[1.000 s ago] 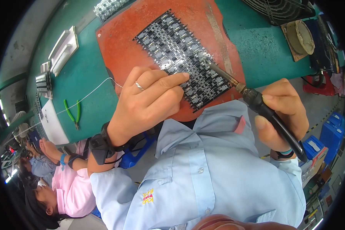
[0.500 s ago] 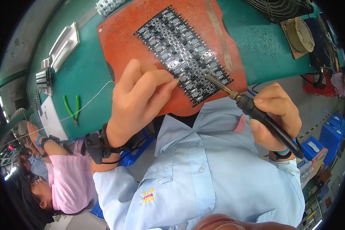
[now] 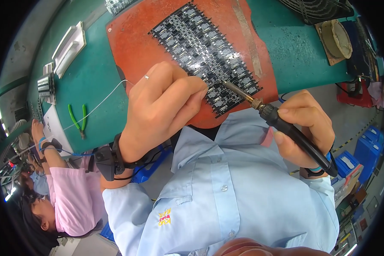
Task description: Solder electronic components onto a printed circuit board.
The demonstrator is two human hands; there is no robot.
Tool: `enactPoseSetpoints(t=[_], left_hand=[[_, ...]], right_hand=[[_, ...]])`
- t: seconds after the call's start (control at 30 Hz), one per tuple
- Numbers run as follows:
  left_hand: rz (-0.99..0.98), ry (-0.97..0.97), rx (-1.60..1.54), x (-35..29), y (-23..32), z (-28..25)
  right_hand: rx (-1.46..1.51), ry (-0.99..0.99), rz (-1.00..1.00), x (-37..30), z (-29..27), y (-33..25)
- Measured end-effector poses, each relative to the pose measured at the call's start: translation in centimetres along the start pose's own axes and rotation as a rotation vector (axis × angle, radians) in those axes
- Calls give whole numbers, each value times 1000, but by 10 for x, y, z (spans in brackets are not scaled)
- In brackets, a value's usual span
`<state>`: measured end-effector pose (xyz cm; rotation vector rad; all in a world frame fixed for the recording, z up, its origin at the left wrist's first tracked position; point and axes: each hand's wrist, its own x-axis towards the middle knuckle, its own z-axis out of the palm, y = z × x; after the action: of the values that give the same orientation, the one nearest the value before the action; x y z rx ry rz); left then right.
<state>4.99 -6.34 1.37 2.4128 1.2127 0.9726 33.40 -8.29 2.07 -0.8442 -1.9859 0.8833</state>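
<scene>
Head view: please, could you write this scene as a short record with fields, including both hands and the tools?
Left hand: left hand pinched at the panel's left edge; solder wire runs to it, its end hidden
Right hand: right hand grips the soldering iron by its black handle
Iron tip: over the circuit-board panel; contact cannot be told
Support: panel lies on an orange-red mat, upon a green tabletop
Left of mat: green-handled cutters, handles spread
Nearby: co-worker in pink
</scene>
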Motion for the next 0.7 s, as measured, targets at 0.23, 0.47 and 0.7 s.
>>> enactPoseSetpoints(t=[0.23, 0.47, 0.7], left_hand=[[-12, -40, -22, 6, -4, 6], [-28, -75, -56, 11, -4, 8], [19, -160, -8, 15, -4, 5]], right_hand=[[-4, -3, 1, 2, 1, -3], [-31, -18, 13, -1, 0, -2], [-39, -18, -3, 1, 1, -2]])
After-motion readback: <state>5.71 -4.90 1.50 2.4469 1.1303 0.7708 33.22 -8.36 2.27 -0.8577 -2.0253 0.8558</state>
